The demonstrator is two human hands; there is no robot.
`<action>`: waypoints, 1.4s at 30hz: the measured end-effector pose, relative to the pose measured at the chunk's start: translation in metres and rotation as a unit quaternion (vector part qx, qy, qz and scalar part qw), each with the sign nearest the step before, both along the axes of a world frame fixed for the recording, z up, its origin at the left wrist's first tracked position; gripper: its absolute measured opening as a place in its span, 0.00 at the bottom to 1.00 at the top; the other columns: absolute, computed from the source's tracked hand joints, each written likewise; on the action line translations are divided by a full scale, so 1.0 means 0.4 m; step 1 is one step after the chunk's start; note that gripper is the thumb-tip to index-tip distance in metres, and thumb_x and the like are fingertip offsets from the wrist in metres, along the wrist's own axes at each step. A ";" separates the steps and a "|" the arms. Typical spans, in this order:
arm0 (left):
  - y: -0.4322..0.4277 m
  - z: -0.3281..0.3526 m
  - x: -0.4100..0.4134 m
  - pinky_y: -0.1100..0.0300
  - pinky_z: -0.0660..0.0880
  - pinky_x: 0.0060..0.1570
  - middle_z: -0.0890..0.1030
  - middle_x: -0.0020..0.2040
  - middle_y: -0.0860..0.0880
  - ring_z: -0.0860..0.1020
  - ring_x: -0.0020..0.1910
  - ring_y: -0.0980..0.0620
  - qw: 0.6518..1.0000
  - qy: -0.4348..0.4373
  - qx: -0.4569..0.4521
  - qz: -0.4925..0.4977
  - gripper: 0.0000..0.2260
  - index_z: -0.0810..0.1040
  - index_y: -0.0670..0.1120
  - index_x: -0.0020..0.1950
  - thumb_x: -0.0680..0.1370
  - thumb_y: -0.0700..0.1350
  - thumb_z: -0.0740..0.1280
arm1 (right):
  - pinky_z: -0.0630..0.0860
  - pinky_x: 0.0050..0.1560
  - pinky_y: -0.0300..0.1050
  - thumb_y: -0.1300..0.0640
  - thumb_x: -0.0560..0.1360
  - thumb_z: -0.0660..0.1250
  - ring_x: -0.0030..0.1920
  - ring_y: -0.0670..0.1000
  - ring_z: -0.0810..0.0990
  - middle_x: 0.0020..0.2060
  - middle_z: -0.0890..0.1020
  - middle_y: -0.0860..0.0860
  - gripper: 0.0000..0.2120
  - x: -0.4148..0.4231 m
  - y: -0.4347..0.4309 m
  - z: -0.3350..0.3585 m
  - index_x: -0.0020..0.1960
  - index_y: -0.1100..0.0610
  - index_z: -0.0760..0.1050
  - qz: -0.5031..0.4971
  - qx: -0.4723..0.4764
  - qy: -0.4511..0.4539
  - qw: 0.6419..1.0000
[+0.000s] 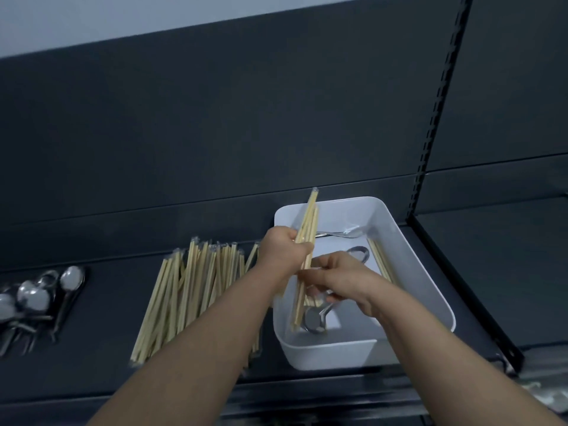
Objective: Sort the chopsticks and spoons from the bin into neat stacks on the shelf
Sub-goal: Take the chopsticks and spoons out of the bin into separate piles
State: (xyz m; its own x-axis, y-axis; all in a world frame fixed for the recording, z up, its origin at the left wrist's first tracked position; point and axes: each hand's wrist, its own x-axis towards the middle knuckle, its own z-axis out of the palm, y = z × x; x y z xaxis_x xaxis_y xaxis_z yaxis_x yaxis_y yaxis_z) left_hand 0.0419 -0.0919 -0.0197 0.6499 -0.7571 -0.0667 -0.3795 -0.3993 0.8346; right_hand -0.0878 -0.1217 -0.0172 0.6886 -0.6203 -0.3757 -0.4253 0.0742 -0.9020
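Note:
A white bin stands on the dark shelf. Over its left side my left hand grips a bundle of wrapped wooden chopsticks, tilted with the top ends up and away from me. My right hand pinches the lower part of the same bundle. In the bin lie a few metal spoons and more chopsticks along the right wall. A stack of chopsticks lies on the shelf left of the bin. A pile of spoons sits at the far left.
The shelf's dark back panel rises behind everything. A slotted upright post and a black bracket divide this bay from the one on the right. Something pale and blurred shows at the lower right edge.

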 end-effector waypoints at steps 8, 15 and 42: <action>0.081 0.039 0.140 0.46 0.82 0.39 0.75 0.29 0.46 0.78 0.31 0.43 0.996 -0.003 -0.038 0.080 0.12 0.77 0.43 0.35 0.75 0.47 0.72 | 0.82 0.47 0.53 0.58 0.73 0.66 0.39 0.55 0.84 0.34 0.83 0.53 0.06 0.122 0.019 0.057 0.47 0.56 0.80 -0.069 -0.226 0.072 0.969; 0.258 -0.022 0.312 0.48 0.82 0.39 0.80 0.35 0.42 0.79 0.33 0.44 0.993 0.021 0.041 0.112 0.12 0.76 0.42 0.36 0.78 0.46 0.68 | 0.71 0.42 0.41 0.58 0.73 0.64 0.51 0.57 0.80 0.47 0.81 0.55 0.08 0.323 0.150 0.008 0.51 0.57 0.77 0.031 -0.371 0.176 0.911; 0.037 0.026 0.041 0.54 0.77 0.45 0.80 0.41 0.44 0.72 0.39 0.47 0.947 -0.222 0.089 -0.217 0.09 0.74 0.53 0.38 0.74 0.39 0.63 | 0.74 0.47 0.43 0.59 0.75 0.61 0.55 0.53 0.79 0.52 0.81 0.47 0.14 -0.057 0.021 -0.003 0.56 0.47 0.79 -0.081 -0.484 0.389 0.780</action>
